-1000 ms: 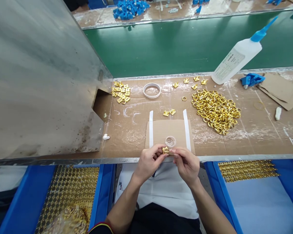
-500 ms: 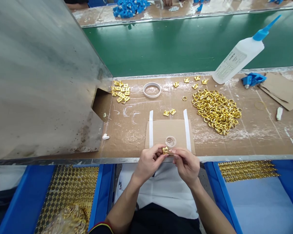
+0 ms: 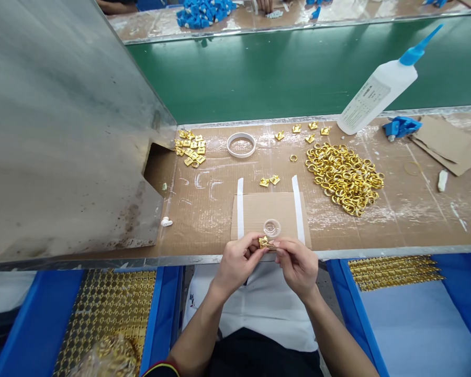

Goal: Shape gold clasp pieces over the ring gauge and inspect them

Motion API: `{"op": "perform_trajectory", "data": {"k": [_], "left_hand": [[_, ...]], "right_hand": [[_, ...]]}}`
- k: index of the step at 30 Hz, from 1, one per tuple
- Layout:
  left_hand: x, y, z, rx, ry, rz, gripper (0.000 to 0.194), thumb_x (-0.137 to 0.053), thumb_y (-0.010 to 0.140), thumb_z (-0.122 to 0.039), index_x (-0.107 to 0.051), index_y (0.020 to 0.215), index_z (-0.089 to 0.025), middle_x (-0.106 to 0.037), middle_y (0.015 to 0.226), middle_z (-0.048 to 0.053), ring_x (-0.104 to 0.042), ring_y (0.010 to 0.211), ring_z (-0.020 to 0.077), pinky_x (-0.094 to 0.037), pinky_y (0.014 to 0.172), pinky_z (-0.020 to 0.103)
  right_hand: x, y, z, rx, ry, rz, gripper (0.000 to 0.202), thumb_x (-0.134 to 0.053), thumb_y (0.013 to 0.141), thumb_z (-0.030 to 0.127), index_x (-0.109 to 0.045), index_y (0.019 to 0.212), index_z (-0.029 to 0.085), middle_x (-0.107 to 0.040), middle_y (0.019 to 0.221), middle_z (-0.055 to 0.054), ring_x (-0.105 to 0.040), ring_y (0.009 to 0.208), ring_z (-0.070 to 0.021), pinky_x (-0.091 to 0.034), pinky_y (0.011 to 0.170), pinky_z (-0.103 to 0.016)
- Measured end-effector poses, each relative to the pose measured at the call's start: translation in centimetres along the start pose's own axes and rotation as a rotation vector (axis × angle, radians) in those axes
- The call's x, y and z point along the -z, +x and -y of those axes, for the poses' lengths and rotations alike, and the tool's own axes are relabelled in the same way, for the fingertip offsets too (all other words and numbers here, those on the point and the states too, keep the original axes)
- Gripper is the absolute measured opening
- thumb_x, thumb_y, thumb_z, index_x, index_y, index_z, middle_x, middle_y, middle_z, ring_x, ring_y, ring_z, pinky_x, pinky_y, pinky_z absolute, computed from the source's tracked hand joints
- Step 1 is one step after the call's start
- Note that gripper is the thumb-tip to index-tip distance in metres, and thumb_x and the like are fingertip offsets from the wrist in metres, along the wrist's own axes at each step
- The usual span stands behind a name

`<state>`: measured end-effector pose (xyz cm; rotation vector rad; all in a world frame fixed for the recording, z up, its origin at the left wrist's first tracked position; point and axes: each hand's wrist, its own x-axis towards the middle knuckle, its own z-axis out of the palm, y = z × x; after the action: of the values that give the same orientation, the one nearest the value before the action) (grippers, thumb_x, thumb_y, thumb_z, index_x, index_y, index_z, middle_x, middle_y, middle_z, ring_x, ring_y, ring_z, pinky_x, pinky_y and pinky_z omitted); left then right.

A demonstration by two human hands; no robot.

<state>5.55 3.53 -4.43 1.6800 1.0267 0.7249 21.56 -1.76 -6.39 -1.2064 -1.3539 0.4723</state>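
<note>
My left hand (image 3: 239, 262) pinches a small gold piece (image 3: 263, 242) at the table's front edge. My right hand (image 3: 299, 263) is closed on a thin stick-like tool (image 3: 272, 245), its tip touching or very close to the gold piece. Just beyond my fingers, a small clear round dish (image 3: 272, 227) sits on a cardboard pad (image 3: 255, 212) with white tape strips. Two gold pieces (image 3: 269, 181) lie behind the pad. A heap of gold rings (image 3: 345, 178) is to the right, and a cluster of square gold pieces (image 3: 191, 148) lies at the left.
A metal housing (image 3: 70, 131) stands at the left. Behind are a white tape ring (image 3: 240, 145) and a tilted bottle (image 3: 377, 94). Blue trays (image 3: 167, 303) with gold parts flank my lap. Across the green belt (image 3: 251, 73), another person's hand (image 3: 266, 5) shows.
The whole view has shifted slightly, so the table items appear a little further left. Both hands keep nearly the same pose around the gold piece.
</note>
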Motion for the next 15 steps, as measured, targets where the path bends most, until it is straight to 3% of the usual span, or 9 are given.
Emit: {"op": "perform_trajectory", "data": {"k": [7,10,15], "left_hand": [[-0.1,0.0,0.0,0.009,-0.017,-0.011,0.02,-0.065,0.09,-0.021,-0.07,0.109,-0.016,-0.071,0.071,0.0,-0.061,0.054,0.0099,-0.047,0.05,0.016],[-0.1,0.0,0.1,0.029,-0.039,-0.018,0.018,-0.066,0.089,-0.021,-0.07,0.106,-0.016,-0.067,0.068,-0.001,-0.059,0.053,0.0097,-0.046,0.049,0.016],[0.0,0.0,0.1,0.041,-0.055,-0.023,0.017,-0.066,0.088,-0.022,-0.071,0.103,-0.015,-0.059,0.063,-0.004,-0.054,0.05,0.0086,-0.044,0.049,0.017]], "right_hand": [[-0.1,-0.2,0.0,-0.026,0.057,-0.022,0.019,-0.057,0.097,0.01,-0.069,0.102,0.023,-0.073,0.093,-0.005,-0.061,0.05,-0.0098,-0.051,0.042,-0.021],[0.0,0.2,0.2,-0.076,0.099,-0.093,0.02,-0.055,0.098,0.009,-0.068,0.102,0.023,-0.069,0.094,-0.004,-0.058,0.049,-0.0083,-0.049,0.04,-0.02],[0.3,2.3,0.3,-0.011,-0.115,-0.179,0.016,-0.059,0.097,0.011,-0.07,0.097,0.024,-0.067,0.091,-0.004,-0.064,0.067,-0.014,-0.054,0.053,-0.025]]}}
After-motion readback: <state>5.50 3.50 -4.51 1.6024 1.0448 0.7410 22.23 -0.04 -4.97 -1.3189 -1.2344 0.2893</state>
